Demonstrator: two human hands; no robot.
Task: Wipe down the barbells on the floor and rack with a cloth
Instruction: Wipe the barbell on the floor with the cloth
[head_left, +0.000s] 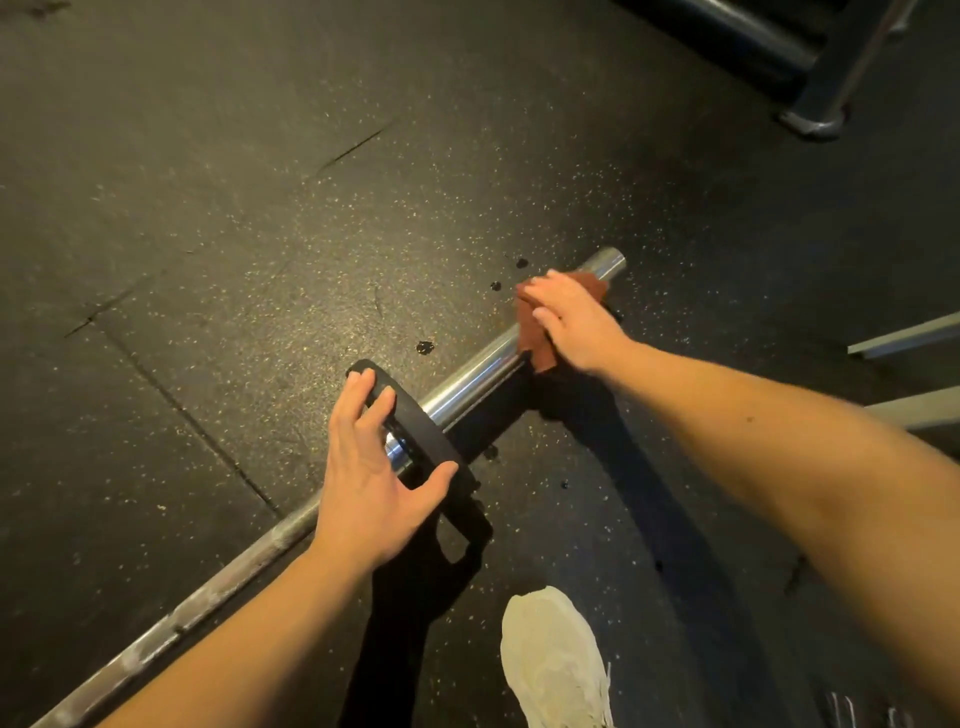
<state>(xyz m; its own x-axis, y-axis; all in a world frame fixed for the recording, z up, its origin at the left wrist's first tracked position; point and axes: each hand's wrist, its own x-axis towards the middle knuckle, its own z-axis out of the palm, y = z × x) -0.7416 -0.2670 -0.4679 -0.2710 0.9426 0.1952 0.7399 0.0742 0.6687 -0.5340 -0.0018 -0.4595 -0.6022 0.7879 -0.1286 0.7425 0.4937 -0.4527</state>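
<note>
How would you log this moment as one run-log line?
right hand: wraps rust-brown cloth round barbell sleeve | left hand: holds black weight plate | barbell: on rubber floor

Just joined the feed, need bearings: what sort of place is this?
Probably a gym weights area: a steel barbell with a black plate lies on speckled rubber flooring, a cloth on its sleeve, and a metal rack foot stands beyond.

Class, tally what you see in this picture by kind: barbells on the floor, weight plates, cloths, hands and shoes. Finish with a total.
barbell on the floor: 1
weight plate, black: 1
cloth, reddish-brown: 1
hands, left hand and right hand: 2
shoe, pale: 1
Total: 6
</note>
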